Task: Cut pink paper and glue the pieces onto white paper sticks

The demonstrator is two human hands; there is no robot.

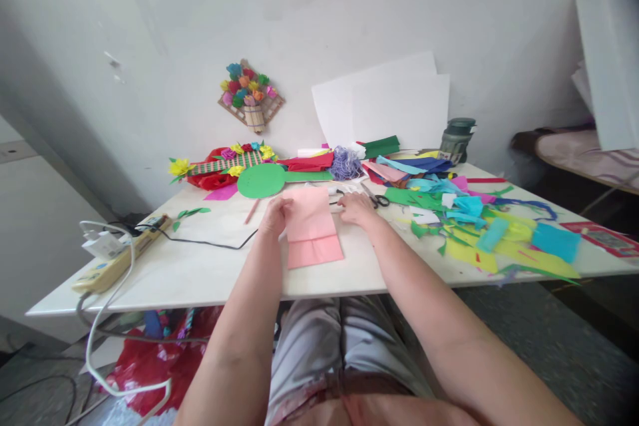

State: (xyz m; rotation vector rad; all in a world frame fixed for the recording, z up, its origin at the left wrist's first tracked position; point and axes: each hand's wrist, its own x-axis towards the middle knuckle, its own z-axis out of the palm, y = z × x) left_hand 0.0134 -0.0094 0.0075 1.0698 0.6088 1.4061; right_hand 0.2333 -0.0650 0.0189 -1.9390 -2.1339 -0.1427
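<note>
Fingers (280,204) of our left hand (276,214) are curled together over the upper left edge of the pink paper (312,229), clamped on it. Our right hand (355,208) sits at the paper's upper right corner, touching it. At this range we cannot tell whether its fingers pinch the sheet or only press on it.

The pink paper lies flat on the white desk (200,269), straight ahead of us and close to the near edge. It shows a crosswise fold line in its lower part.

Just beyond our right hand lie black-handled scissors (380,200). Behind the paper rests a green paper disc (261,181) with a long green strip running off to its right, and past that a purple tangle (346,163).

To our right a heap of coloured paper scraps (474,223) covers the desk. White sheets (399,110) lean against the wall, with a dark green jar (456,140) beside them.

To our left a power strip (117,259) lies near the desk's corner, and a black cable (214,243) runs from it toward the paper. A paper-flower ornament (251,96) hangs on the wall.
</note>
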